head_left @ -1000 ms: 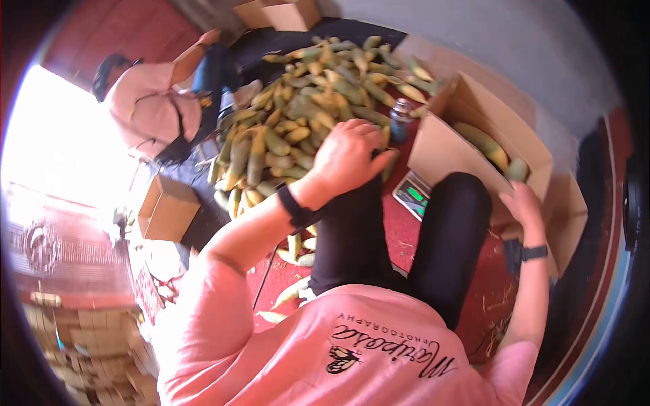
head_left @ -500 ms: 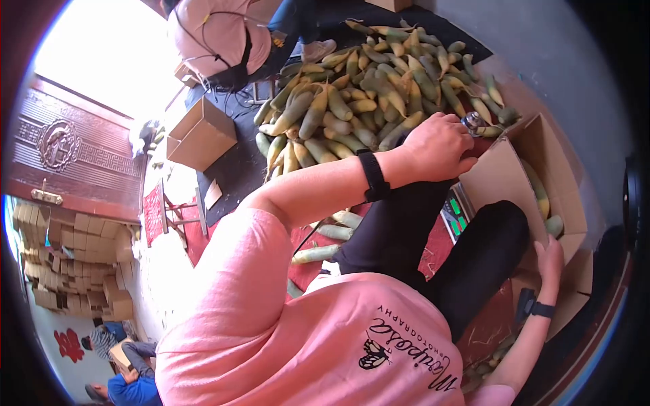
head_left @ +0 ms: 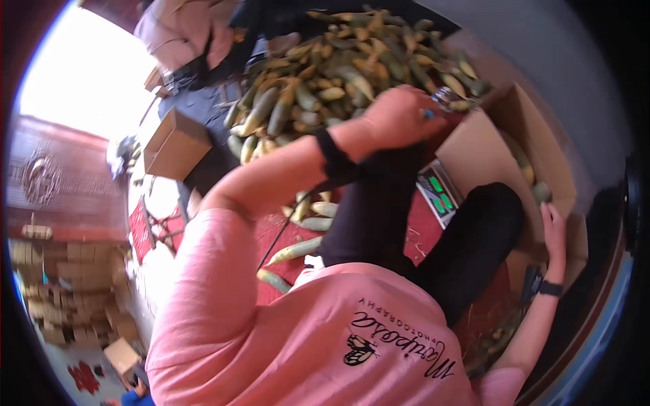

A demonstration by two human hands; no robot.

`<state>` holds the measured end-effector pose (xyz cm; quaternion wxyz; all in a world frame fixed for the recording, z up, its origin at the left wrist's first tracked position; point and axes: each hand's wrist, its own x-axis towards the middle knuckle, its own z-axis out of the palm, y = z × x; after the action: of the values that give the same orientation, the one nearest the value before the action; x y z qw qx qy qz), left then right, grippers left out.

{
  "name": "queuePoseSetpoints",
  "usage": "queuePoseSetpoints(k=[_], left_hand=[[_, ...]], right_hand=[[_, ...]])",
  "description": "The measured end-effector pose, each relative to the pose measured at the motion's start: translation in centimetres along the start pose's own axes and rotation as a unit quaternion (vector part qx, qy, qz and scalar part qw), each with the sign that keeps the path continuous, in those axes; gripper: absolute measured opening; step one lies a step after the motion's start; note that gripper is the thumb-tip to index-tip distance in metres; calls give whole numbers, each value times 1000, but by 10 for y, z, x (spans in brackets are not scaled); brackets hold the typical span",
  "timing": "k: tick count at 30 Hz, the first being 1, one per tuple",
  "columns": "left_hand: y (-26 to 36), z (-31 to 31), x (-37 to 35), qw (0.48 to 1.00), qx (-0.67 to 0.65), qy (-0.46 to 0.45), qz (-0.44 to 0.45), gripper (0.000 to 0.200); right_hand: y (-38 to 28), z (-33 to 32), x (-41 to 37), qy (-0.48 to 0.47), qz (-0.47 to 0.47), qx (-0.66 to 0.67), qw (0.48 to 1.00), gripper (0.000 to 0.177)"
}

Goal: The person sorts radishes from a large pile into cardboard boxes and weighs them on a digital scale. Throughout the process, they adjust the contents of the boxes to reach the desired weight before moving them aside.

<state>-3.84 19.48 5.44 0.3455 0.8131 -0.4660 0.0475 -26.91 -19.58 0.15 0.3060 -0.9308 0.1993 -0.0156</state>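
My left hand [head_left: 406, 116] is beside the front edge of a radish pile [head_left: 338, 74], with its fingers curled. A shiny metal object [head_left: 443, 97] sits at its fingertips, too blurred to make out. My right hand [head_left: 553, 233] is closed on the near edge of an open cardboard box [head_left: 489, 152], fingertips at the rim. Inside that box, green radishes [head_left: 542, 191] show along one wall. A digital scale [head_left: 439, 193] with lit green displays lies between the box and my knee.
Loose radishes [head_left: 296, 250] lie on the red floor covering [head_left: 298, 233] by my leg. Another open carton [head_left: 177, 143] stands left of the pile. A person in pink [head_left: 179, 34] sits behind it. Stacked boxes [head_left: 74, 271] fill the far left, near another person.
The whole view has shifted, so most things appear further left and higher. More of the scale shows. My right hand stays at the box edge, and my left hand stays near the metal object.
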Motion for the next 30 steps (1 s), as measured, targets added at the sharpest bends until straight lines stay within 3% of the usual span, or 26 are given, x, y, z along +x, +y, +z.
queuePoseSetpoints(k=[1, 3, 4, 5, 9, 11, 13, 14, 15, 19, 20, 21, 25, 28, 30], left_hand=[[-7, -4, 7, 997, -62, -28, -29, 27], [1, -35, 32, 988, -72, -78, -109, 30], [-7, -39, 44, 991, -86, -79, -69, 30], [-16, -41, 60, 992, -98, -77, -31, 31], [-22, -20, 112, 975, -91, -188, -75, 37], [-26, 10, 136, 953, 17, -282, -109, 43], [-33, 49, 159, 945, -8, -295, -141, 48], [-30, 66, 170, 926, 15, -340, -164, 51], [-28, 82, 178, 903, 36, -384, -189, 54], [-38, 141, 204, 897, 56, -380, -217, 54], [-45, 152, 211, 900, 144, -388, -135, 45], [-46, 157, 214, 891, 229, -389, -52, 37], [-47, 154, 214, 887, 163, -405, -151, 30], [-29, 137, 210, 903, 142, -376, -154, 28], [-10, 111, 213, 880, 181, -424, -112, 27]], right_hand=[[3, -11, 0, 25, 17, 58, 998, 30], [19, -40, 0, 60, 4, 35, 998, 31], [20, -55, -5, 75, 22, 28, 997, 31], [12, -69, -8, 54, 72, 23, 996, 30], [-1, -72, -14, 56, 216, 54, 973, 33], [-3, -59, -9, 13, 297, 57, 953, 37], [24, -37, -6, 39, 168, 9, 985, 39], [35, -28, -5, 72, 161, 8, 984, 42], [40, -24, -4, 87, 175, -30, 980, 39], [68, -9, -16, 79, 225, 151, 959, 36], [66, -8, -17, 76, 249, 210, 942, 36], [63, -9, -15, 69, 250, 207, 943, 36], [59, -14, -9, 37, 215, 133, 967, 33], [67, -22, -18, 39, 211, 160, 964, 34], [60, -29, -23, 33, 227, 169, 959, 34]])
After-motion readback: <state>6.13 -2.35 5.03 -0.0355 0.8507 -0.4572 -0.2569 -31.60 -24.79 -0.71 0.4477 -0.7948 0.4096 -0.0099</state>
